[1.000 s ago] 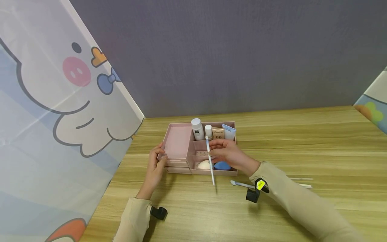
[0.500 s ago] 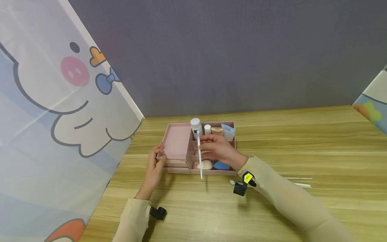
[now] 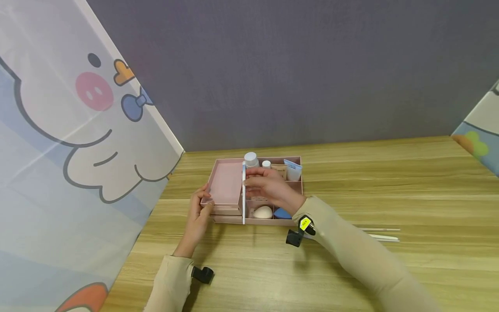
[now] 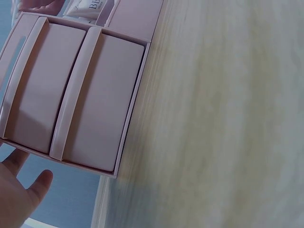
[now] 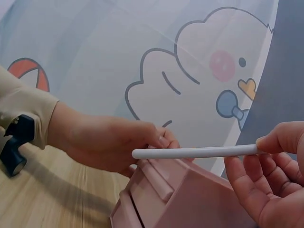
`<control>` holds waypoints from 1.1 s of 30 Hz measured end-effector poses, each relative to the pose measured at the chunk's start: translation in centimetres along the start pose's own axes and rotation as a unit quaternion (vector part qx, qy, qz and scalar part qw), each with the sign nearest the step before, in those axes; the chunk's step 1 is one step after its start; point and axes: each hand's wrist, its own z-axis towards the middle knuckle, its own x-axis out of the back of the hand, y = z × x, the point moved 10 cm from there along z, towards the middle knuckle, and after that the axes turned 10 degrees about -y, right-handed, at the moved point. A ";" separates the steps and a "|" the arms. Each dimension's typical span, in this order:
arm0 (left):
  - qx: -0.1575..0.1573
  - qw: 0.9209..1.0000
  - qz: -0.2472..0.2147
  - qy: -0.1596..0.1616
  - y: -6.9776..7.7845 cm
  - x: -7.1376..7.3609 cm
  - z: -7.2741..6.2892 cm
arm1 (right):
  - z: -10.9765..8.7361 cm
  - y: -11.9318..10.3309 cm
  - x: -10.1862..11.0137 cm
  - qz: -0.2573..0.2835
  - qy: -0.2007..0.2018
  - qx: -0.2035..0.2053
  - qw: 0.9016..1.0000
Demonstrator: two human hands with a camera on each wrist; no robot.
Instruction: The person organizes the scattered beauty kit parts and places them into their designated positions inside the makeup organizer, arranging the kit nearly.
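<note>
My right hand (image 3: 270,186) pinches a slim white makeup brush (image 3: 244,203) with a pale blue section near its upper end. In the head view the brush overlaps the right edge of the raised drawer section of a pink cosmetics organizer (image 3: 226,180). The right wrist view shows the plain handle end (image 5: 180,153) pointing away from thumb and fingers. My left hand (image 3: 198,221) holds the organizer's left front corner, fingers over its side edge. Two closed drawers (image 4: 107,99) face the left wrist camera. The brush's far end is hidden in the right wrist view.
Organizer compartments hold a white bottle (image 3: 251,159), a smaller white-capped bottle (image 3: 266,164), a light blue tube (image 3: 293,170), a cream sponge (image 3: 263,212) and a blue sponge (image 3: 282,213). Slim white sticks (image 3: 383,238) lie on the wooden table (image 3: 249,277). A grey panel (image 3: 296,73) stands behind.
My right hand has carried the brush leftward, from over the compartments to the edge of the drawer section, turning it more upright in the head view. The left hand stays at the organizer's corner.
</note>
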 end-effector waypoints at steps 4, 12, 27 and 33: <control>-0.006 1.000 -0.001 0.000 0.2 0.0 0.0 | 0.8 -0.2 -0.4 0.021 0.013 0.000 1.000; -0.005 1.000 0.002 0.000 0.2 0.0 0.1 | 2.6 -1.0 -1.0 0.040 0.032 0.011 0.999; -0.013 1.000 0.010 0.000 0.1 0.1 0.1 | 4.8 -1.1 -1.3 0.041 0.074 0.035 0.996; -0.010 1.000 0.013 -0.003 0.2 0.0 0.0 | 5.1 -1.5 -1.6 0.052 0.087 0.059 0.993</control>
